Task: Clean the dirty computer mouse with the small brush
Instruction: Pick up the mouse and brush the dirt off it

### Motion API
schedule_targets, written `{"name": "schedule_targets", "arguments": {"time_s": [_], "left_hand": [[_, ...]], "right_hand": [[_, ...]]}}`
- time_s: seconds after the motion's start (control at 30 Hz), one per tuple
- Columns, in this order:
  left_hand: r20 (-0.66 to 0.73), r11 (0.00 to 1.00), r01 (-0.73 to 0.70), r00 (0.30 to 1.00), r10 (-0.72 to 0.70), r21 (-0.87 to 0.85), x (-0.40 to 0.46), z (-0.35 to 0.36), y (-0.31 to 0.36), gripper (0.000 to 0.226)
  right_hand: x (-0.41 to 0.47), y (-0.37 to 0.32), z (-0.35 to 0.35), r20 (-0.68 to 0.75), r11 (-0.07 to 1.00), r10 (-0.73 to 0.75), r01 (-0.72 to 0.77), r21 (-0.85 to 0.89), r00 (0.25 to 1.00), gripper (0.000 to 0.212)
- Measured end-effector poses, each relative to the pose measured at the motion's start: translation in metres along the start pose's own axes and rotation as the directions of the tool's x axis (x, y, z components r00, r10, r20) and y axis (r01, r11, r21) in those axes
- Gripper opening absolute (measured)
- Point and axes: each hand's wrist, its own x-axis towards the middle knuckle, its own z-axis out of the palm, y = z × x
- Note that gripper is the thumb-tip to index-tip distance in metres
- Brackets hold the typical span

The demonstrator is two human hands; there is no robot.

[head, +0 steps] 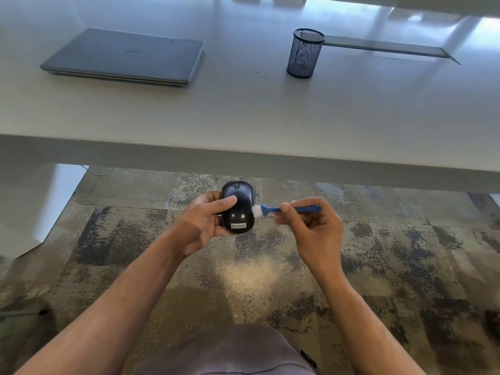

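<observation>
left hand (201, 224) gripping black mouse (238, 209), right hand (311, 226) pinching blue brush (286, 209), white bristles touching mouse's right side

Desk (243, 117) with laptop (124, 56), mesh cup (305, 54).

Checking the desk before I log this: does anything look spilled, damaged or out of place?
Only small things: a few dark specks lie on the desk left of the mesh pen cup. The closed laptop looks undamaged. The mouse is held off the desk, over the carpet.
</observation>
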Motion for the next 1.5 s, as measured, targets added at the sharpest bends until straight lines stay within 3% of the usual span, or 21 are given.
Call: {"name": "schedule_targets", "arguments": {"time_s": [0.2,0.3,0.4,0.77,0.9,1.27,1.5], "left_hand": [[0.107,1.0,0.02,0.994,-0.021,0.013,-0.004,-0.003,0.0,0.043],[0.102,1.0,0.012,0.995,-0.01,-0.016,-0.004,-0.006,0.001,0.047],[0.111,1.0,0.015,0.994,-0.013,-0.012,-0.005,-0.009,0.003,0.051],[0.162,0.999,0.028,0.986,-0.031,0.022,-0.012,-0.014,0.004,0.055],[0.147,0.999,0.022,0.989,-0.026,0.034,-0.016,-0.015,0.005,0.055],[0.127,0.999,0.004,0.992,-0.01,0.05,-0.02,-0.015,0.003,0.05],[0.129,0.998,0.01,0.991,-0.018,0.064,-0.023,-0.019,0.004,0.059]], "right_hand": [[0.017,-0.001,-0.007,-0.062,0.984,0.099,-0.089,0.154,0.993,0.007],[0.01,-0.001,-0.014,0.01,0.956,0.107,-0.106,0.273,0.994,0.012],[-0.004,-0.001,-0.015,0.102,0.953,0.111,-0.135,0.27,0.989,0.013],[-0.012,0.002,0.001,0.179,0.918,0.101,-0.161,0.363,0.979,0.018],[-0.011,0.007,-0.001,0.234,0.905,0.098,-0.185,0.383,0.967,0.005],[-0.009,0.012,0.0,0.338,0.839,0.06,-0.231,0.493,0.939,0.01],[0.001,0.016,-0.001,0.402,0.848,0.005,-0.217,0.483,0.915,0.012]]}}
